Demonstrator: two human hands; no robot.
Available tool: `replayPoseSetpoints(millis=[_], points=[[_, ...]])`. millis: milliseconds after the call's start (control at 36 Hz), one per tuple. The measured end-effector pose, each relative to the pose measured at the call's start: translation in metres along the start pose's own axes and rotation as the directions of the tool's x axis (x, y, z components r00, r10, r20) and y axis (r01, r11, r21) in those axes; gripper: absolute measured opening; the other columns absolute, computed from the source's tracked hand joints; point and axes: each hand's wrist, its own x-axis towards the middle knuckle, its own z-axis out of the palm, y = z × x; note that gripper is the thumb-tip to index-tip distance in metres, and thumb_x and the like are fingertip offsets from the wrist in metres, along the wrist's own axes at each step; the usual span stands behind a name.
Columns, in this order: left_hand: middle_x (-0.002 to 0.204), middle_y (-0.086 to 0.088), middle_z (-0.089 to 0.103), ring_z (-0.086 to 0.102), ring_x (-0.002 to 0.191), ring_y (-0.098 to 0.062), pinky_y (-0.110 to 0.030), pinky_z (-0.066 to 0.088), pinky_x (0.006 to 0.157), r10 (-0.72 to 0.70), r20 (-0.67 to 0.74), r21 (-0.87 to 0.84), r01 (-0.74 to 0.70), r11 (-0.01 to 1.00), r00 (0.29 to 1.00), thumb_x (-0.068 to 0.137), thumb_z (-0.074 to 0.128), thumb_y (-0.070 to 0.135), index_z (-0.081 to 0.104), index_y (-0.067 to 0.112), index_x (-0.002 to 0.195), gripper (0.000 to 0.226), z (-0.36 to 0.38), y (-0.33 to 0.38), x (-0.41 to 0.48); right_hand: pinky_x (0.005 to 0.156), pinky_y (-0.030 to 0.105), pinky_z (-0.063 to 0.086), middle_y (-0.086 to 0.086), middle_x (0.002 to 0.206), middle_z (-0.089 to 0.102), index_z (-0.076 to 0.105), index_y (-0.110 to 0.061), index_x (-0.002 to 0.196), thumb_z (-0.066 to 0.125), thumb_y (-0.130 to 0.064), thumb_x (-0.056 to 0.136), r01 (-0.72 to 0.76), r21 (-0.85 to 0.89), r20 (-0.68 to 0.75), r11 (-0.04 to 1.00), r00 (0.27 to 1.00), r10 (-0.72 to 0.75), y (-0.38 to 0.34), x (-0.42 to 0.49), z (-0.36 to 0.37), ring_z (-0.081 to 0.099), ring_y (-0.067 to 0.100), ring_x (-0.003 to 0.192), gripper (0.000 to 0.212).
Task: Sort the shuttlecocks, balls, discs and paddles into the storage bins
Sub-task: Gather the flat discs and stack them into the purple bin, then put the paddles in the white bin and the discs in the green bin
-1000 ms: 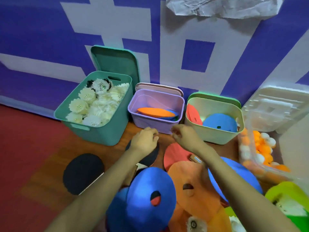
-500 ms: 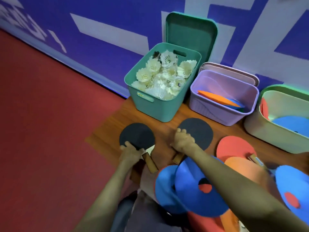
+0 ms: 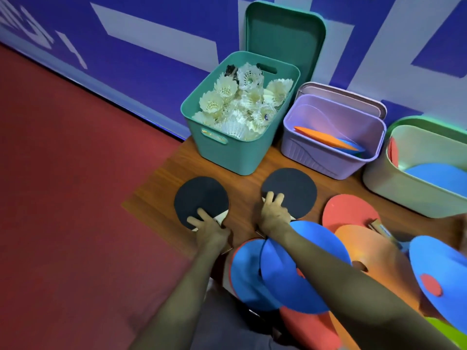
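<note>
Head view: your left hand (image 3: 211, 229) covers the handle of the left black paddle (image 3: 201, 198), and your right hand (image 3: 274, 214) that of the right black paddle (image 3: 293, 188). The hands are apart, fingers flat on the blades; handle grip cannot be told. Both paddles lie flat at centre frame before the teal bin (image 3: 235, 152), presumably for a paired lift.

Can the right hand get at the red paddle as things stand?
Probably not yet: the right hand is holding a black paddle. Otherwise the way looks free; the red paddle lies just beside it, blade mostly uncovered, only its handle end tucked against the orange disc.
</note>
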Motion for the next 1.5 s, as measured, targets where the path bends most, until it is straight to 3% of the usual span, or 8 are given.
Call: replayPoseSetpoints(millis=[250, 528, 750, 889, 1083, 1167, 1333, 1500], points=[[0.13, -0.015, 0.018, 0.047, 0.098, -0.03, -0.033, 0.046, 0.083, 0.034, -0.01, -0.148, -0.035, 0.988, 0.999, 0.077, 0.074, 0.019, 0.021, 0.008, 0.134, 0.079, -0.011, 0.028, -0.001, 0.095, 0.033, 0.043, 0.01, 0.134, 0.025, 0.019, -0.009, 0.138, 0.074, -0.016, 0.078, -0.047, 0.087, 0.111, 0.995, 0.993, 0.037, 0.001, 0.003, -0.006, 0.048, 0.024, 0.121, 0.082], [0.131, -0.016, 0.02, 0.054, 0.094, -0.031, -0.035, 0.047, 0.088, 0.076, 0.0, -0.062, -0.076, 0.995, 0.997, 0.079, 0.075, 0.023, 0.033, 0.005, 0.131, 0.07, 0.008, 0.019, -0.004, 0.079, 0.036, 0.045, 0.013, 0.135, 0.028, 0.025, -0.011, 0.133, 0.059, -0.011, 0.087, -0.111, 0.283, 0.051, 0.953, 0.994, 0.1, -0.002, 0.012, -0.001, 0.059, 0.033, 0.106, 0.057], [0.143, -0.014, 0.019, 0.029, 0.131, -0.033, -0.037, 0.031, 0.106, 0.172, 0.124, 0.39, -0.207, 0.897, 0.977, 0.083, 0.067, 0.033, 0.031, 0.006, 0.138, 0.071, 0.032, 0.032, -0.016, 0.099, 0.044, 0.037, 0.012, 0.132, 0.044, 0.046, -0.011, 0.128, 0.057, -0.034, 0.089, 0.206, -0.106, 0.098, 0.973, 0.976, -0.196, 0.048, 0.001, -0.039, 0.039, 0.033, 0.125, 0.047], [0.137, -0.01, 0.036, 0.024, 0.133, -0.031, -0.042, 0.016, 0.112, 0.293, 0.157, 0.486, -0.332, 0.808, 0.943, 0.088, 0.057, 0.037, 0.042, 0.008, 0.132, 0.055, 0.059, 0.039, -0.038, 0.084, 0.034, 0.045, 0.01, 0.123, 0.055, 0.056, -0.012, 0.114, 0.064, -0.022, 0.085, 0.219, -0.144, 0.197, 0.965, 0.962, -0.189, 0.095, -0.01, -0.046, 0.053, 0.03, 0.114, 0.032], [0.124, -0.006, 0.051, 0.042, 0.121, -0.029, -0.038, 0.031, 0.104, 0.45, 0.151, 0.191, -0.472, 0.86, 0.88, 0.09, 0.054, 0.04, 0.044, 0.022, 0.137, 0.051, 0.067, 0.044, -0.054, 0.061, 0.026, 0.034, -0.008, 0.069, 0.053, 0.053, -0.021, 0.072, 0.068, -0.013, 0.081, 0.232, 0.302, 0.065, 0.925, 0.963, -0.263, 0.131, -0.015, -0.068, 0.051, 0.018, 0.076, 0.02], [0.104, 0.001, 0.064, 0.058, 0.105, -0.024, -0.031, 0.044, 0.084, 0.481, 0.134, -0.185, -0.455, 0.871, 0.866, 0.094, 0.054, 0.024, 0.057, 0.013, 0.12, 0.029, 0.057, 0.058, -0.063, 0.066, 0.029, 0.039, 0.0, 0.078, 0.061, 0.059, -0.018, 0.077, 0.071, -0.014, 0.081, 0.25, 0.456, -0.116, 0.855, 0.968, -0.221, 0.147, -0.015, -0.089, 0.052, 0.017, 0.076, 0.013], [0.078, -0.007, 0.062, 0.054, 0.074, -0.022, -0.03, 0.039, 0.062, 0.57, -0.052, -0.267, -0.562, 0.783, 0.82, 0.094, 0.052, 0.015, 0.057, 0.004, 0.086, 0.014, 0.041, 0.115, -0.068, 0.07, 0.027, 0.038, 0.006, 0.086, 0.065, 0.064, -0.011, 0.087, 0.06, -0.017, 0.091, 0.272, 0.614, -0.414, 0.741, 0.91, 0.009, 0.179, -0.008, -0.126, 0.056, 0.019, 0.08, 0.008], [0.098, -0.016, 0.068, 0.063, 0.094, -0.033, -0.044, 0.051, 0.082, 0.535, -0.095, -0.302, -0.536, 0.788, 0.84, 0.089, 0.057, 0.014, 0.061, 0.0, 0.101, 0.018, 0.028, 0.202, -0.041, 0.102, 0.02, 0.025, 0.013, 0.132, 0.05, 0.052, -0.005, 0.128, 0.056, -0.021, 0.089, 0.458, 0.405, -0.593, 0.792, 0.79, -0.154, 0.197, 0.007, -0.158, 0.046, 0.024, 0.122, 0.042]])
